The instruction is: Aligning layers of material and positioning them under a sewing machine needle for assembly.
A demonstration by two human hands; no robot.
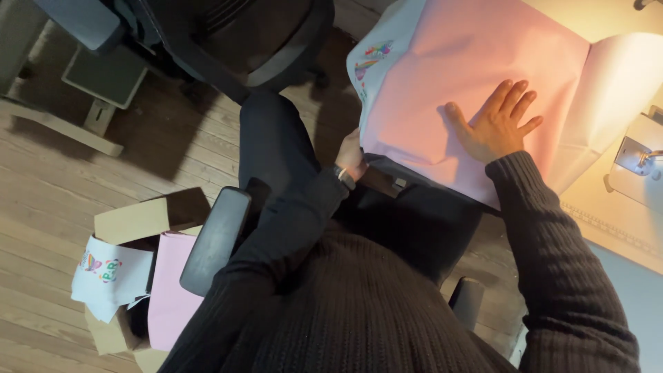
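A large pink fabric piece [476,62] lies spread over the edge of a light table [621,221]. My right hand [496,123] rests flat on it, fingers spread, pressing the cloth down. My left hand [351,157] grips the fabric's near left edge from below, partly hidden under the cloth; a watch sits on that wrist. A white fabric strip with colourful prints [369,61] shows along the pink piece's left side. Both my arms are in dark knitted sleeves.
A white sewing machine [639,162] stands at the right on the table. A cardboard box [135,276] on the wooden floor at lower left holds more pink and printed white fabric. A black office chair [228,41] stands behind; my chair's armrest [215,238] is at my left.
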